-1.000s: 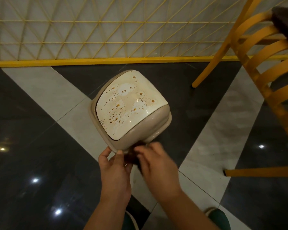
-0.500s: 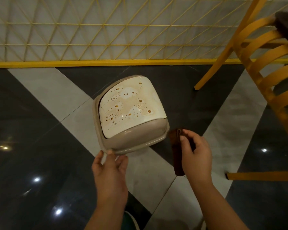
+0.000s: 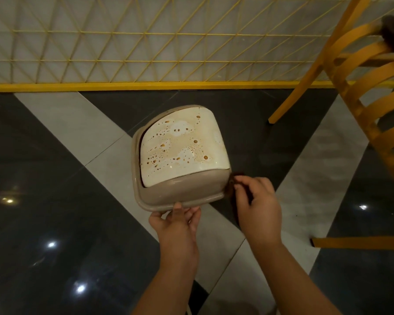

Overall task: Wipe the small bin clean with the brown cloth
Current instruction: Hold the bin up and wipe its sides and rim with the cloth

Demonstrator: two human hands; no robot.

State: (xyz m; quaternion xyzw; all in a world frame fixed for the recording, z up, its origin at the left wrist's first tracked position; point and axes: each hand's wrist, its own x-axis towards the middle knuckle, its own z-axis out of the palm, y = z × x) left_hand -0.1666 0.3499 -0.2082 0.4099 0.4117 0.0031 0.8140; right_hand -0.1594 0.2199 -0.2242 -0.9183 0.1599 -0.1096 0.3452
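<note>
The small bin (image 3: pixel 180 192) is beige with a white swing lid spotted with brown stains, and it is held above the floor, lid side facing me. My left hand (image 3: pixel 176 226) grips its near rim from below, thumb and fingers curled over the edge. My right hand (image 3: pixel 256 205) holds the brown cloth (image 3: pixel 231 186) bunched in its fingers. The cloth touches the bin's right lower corner. Most of the cloth is hidden behind my right hand.
A yellow wooden chair (image 3: pixel 364 92) stands at the right, one leg (image 3: pixel 289 96) close to the bin. A yellow wire fence (image 3: pixel 146 42) with a yellow base rail runs across the back. The floor (image 3: pixel 55 201) is glossy black and white tile.
My right hand first drew the cloth away to the right of the bin, then brought it back up against the bin's right corner. The bin turned slightly clockwise in my left hand.
</note>
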